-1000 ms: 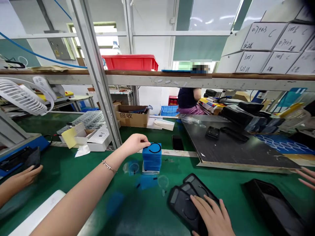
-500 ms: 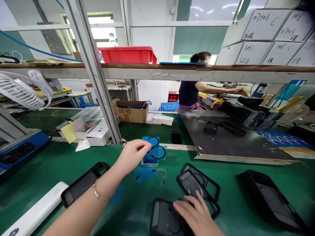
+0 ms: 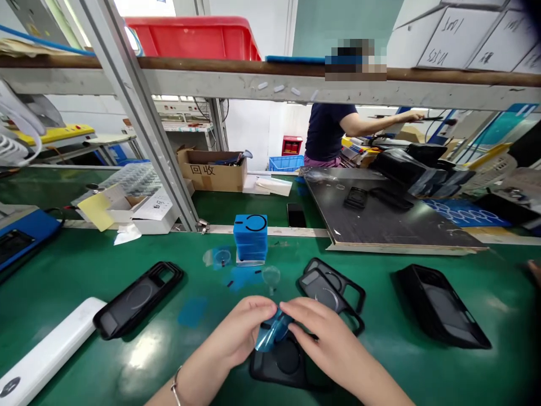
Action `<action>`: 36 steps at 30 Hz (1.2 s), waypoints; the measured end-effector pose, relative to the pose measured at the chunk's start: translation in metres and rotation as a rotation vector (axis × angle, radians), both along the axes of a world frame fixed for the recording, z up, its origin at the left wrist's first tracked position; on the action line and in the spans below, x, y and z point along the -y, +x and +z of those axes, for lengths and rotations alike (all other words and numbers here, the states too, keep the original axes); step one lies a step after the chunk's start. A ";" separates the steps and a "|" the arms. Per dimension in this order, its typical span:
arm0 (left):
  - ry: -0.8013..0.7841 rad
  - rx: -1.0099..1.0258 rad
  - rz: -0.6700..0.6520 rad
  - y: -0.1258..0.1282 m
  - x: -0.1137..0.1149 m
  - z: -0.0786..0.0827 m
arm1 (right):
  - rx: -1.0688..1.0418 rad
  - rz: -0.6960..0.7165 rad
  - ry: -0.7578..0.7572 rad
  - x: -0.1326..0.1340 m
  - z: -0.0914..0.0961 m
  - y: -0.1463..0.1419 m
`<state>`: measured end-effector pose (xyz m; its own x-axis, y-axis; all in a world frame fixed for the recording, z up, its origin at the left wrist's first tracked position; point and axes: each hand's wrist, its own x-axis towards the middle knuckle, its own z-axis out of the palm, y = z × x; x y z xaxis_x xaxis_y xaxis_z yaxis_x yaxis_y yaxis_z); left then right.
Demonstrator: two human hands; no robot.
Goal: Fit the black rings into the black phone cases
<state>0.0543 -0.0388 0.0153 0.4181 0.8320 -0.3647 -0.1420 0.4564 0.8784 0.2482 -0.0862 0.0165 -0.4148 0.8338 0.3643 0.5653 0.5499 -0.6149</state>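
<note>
Clock read from your hands. Your left hand (image 3: 247, 326) and right hand (image 3: 324, 331) meet fingertip to fingertip, each closed to a narrow pinch, with a small blue film (image 3: 267, 338) between them. The film is curled and catches the light. Below it a black case (image 3: 279, 363) lies on the table (image 3: 422, 375); whether film and case touch, you cannot tell from here.

Step in hand, as I judge it: separating or straightening the film. The next move calls for a light, even pinch by both hands, keeping the sheet from folding onto itself.

Surface: green, glossy. A stack of blue sheets (image 3: 251, 245) stands at 11, a black ring showing on top; film scraps and a clear disc (image 3: 271, 276) lie near its base. Overlapping cases (image 3: 315, 290) at 2, thick black cases (image 3: 439, 309) at 3, another case (image 3: 139, 299) at 9, near a white bar (image 3: 54, 345).

Room: dark board (image 3: 393, 223) at 2, carton (image 3: 211, 179) at 11. Overhead shelf (image 3: 220, 85) carries a red bin (image 3: 190, 38). Between 12 and 1, a co-worker (image 3: 327, 135) reaches toward 2.
</note>
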 end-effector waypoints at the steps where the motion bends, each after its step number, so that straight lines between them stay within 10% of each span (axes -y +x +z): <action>1: -0.017 0.018 -0.009 0.000 0.001 0.000 | -0.016 0.011 0.000 -0.001 0.000 0.000; 7: -0.078 0.042 -0.110 -0.001 0.002 0.003 | 0.045 0.039 0.172 0.002 0.004 0.006; 17: -0.063 0.153 0.029 -0.002 0.011 -0.001 | -0.255 -0.394 0.132 0.015 -0.011 -0.003; 28: 0.068 0.263 0.008 -0.004 0.027 0.001 | -0.374 -0.268 -0.028 0.014 0.000 -0.014; 36: -0.074 -0.047 -0.083 0.008 0.009 0.004 | 0.004 -0.050 0.253 0.011 0.007 -0.006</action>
